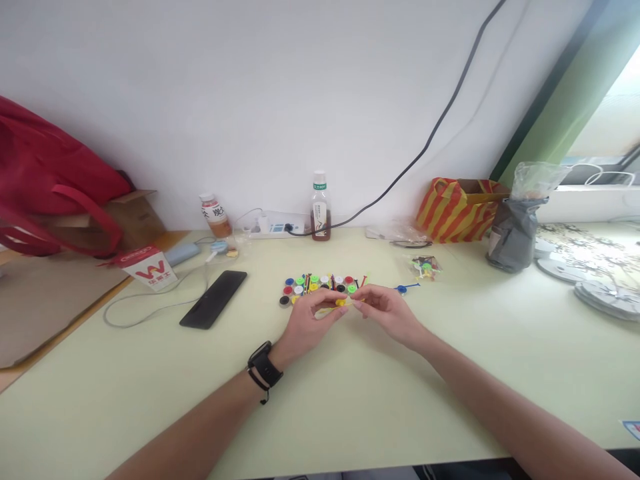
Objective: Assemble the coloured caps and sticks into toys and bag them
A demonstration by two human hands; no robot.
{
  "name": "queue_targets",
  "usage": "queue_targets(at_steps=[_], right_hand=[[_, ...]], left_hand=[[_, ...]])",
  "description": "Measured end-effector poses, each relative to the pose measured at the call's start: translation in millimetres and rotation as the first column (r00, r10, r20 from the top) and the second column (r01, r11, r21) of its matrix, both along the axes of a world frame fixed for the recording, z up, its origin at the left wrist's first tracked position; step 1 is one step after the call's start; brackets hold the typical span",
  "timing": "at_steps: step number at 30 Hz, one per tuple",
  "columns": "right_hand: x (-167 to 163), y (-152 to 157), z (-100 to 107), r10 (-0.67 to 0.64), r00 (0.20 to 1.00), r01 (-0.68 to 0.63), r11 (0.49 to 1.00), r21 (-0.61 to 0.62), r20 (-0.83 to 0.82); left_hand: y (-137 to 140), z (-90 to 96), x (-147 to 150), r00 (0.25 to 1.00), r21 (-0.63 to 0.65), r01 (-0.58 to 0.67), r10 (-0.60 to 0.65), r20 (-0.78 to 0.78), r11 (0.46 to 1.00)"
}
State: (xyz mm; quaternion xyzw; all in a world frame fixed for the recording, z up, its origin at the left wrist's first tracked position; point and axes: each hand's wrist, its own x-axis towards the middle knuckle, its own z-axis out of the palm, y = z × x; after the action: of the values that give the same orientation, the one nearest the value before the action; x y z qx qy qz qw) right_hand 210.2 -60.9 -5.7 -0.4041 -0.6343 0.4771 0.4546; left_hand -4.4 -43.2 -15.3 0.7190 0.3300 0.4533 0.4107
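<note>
1. Yellow plastic is what sits between my hands: a small yellow piece (341, 303) with a thin yellow stick running left from it, low over the pale green table (350, 400).
2. My left hand (310, 323) has thumb and fingers closed on the left part of the yellow piece; a black wristband (264, 367) circles that wrist.
3. My right hand (387, 312) pinches in from the other side, fingertips meeting the yellow piece at its right end. Both hands are closed on it, touching each other almost at the tips.
4. Just beyond my fingers lies a cluster of coloured discs (320, 285), red, blue, green, white, black and yellow, with small coloured sticks among them; it is just behind the yellow piece.
5. A blue disc on a stick (406, 288) lies just past my right hand.
6. Further back to the right is a clear bag of coloured parts (425, 267).
7. To my left, a black phone (214, 299) lies flat, well apart from my hands, with a grey cable (145, 310) looping beside it.
8. Along the wall stand a brown bottle (320, 208), a smaller bottle (216, 217) and a white power strip (277, 228); a striped bag (457, 208) stands at the right.
</note>
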Motion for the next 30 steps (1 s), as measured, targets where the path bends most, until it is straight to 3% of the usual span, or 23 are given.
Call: queue_targets(at_steps=[9, 16, 23, 26, 30], right_hand=[[2, 0, 0, 0.005, 1.000, -0.006, 1.000, -0.023, -0.015], [2, -1, 3, 0.022, 0.999, -0.023, 0.999, -0.027, -0.040], [2, 0, 1, 0.008, 0.999, -0.008, 1.000, -0.004, -0.050], [2, 1, -2, -0.047, 0.997, 0.049, 0.998, 0.043, -0.054], [3, 0, -2, -0.153, 0.987, 0.140, 0.967, 0.211, 0.047]], left_hand=[[1, -1.5, -2, 1.000, 0.011, 0.009, -0.009, -0.012, 1.000], [-3, 3.8, -1, 0.997, -0.050, 0.064, -0.066, -0.041, 0.997], [-8, 11.0, 1, 0.977, -0.173, 0.200, -0.183, 0.107, 0.964], [-5, 10.2, 0, 0.977, -0.234, 0.200, -0.175, 0.124, 0.952], [2, 4.9, -2, 0.981, -0.282, 0.127, -0.078, 0.178, 0.951]])
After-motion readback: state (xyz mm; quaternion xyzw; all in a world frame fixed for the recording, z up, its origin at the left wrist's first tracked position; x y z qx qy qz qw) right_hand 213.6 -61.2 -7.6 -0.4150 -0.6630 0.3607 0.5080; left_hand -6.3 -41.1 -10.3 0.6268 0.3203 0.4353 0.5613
